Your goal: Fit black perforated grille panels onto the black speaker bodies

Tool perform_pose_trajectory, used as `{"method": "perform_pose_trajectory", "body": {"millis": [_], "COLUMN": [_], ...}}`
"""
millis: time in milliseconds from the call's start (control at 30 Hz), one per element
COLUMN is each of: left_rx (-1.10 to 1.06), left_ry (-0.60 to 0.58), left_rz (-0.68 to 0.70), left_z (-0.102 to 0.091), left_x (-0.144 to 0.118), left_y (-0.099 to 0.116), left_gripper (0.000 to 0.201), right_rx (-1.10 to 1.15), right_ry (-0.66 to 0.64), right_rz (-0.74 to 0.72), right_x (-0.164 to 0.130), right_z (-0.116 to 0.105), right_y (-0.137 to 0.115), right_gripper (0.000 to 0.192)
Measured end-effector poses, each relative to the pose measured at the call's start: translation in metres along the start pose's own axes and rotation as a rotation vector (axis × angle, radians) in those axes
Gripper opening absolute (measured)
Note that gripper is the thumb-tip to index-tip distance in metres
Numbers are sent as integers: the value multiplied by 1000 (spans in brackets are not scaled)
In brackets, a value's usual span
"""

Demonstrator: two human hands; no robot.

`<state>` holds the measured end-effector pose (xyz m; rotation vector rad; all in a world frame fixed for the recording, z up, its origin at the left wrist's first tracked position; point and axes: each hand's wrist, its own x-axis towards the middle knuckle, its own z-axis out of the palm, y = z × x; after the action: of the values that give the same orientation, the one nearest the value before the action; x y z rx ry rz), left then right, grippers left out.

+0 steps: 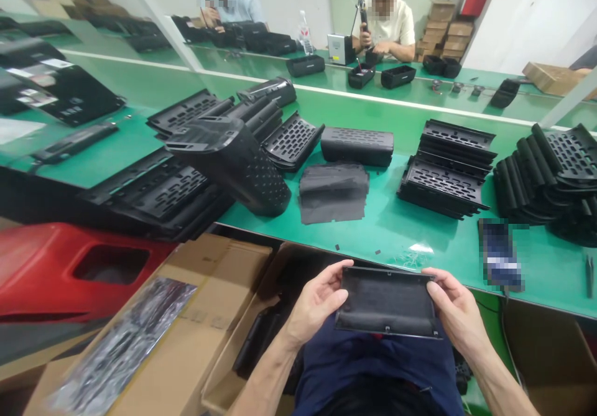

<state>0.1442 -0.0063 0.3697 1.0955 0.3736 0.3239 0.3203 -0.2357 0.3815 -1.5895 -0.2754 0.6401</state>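
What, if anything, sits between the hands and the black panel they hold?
Nothing visible. The left hand and right hand grip the panel directly at its two short ends, bare fingers on its edges, above the lap and clear of the table.

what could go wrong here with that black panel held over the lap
The black panel is held only at its two ends by the left hand and right hand, off the green table, so a slip could drop it into the open cardboard box below. The leaning black housing rests on a loose pile of grilles near the table edge and might topple.
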Motion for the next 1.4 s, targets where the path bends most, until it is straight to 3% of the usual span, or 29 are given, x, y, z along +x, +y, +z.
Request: {"method": "perform_pose_trajectory", "body": {"millis": [400,567,667,800,933,1033,1100,1200,1300,1400], "left_rx": [-50,-88,-261,-463,-471,-512,-562,-677,-835,-857], "left_ry": [60,132,142,112,100,120,88,2,-32,-46], "left_rz": [-7,9,-12,27,-26,76,192,290,385,473], "left_z": [-10,-14,-14,-9,-8,-23,-40,-63,-70,-66], "left_x": [-18,-22,-25,-33,-45,-53,-57,-62,-66,-70], "left_y": [-2,1,-2,-27,-63,-76,-72,-45,-4,27], "left_gripper": [56,59,75,103,88,70,59,61,76,88], "right_rx": [-73,55,209,344,426,409,341,130,-61,-203], "right_ry": [15,-13,-45,-67,-205,-343,-375,-364,-375,-316], "right_rz": [-35,47,130,166,205,200,130,-88,-403,-684], "right_x": [-8,-9,-11,-16,-22,-18,-6,28,70,114], "right_z": [11,24,37,64,90,98,103,128,187,258], "right_y": [-2,-7,-10,-10,1,14,15,-6,-47,-81], "right_gripper": [44,45,41,32,32,37,38,41,58,104]}}
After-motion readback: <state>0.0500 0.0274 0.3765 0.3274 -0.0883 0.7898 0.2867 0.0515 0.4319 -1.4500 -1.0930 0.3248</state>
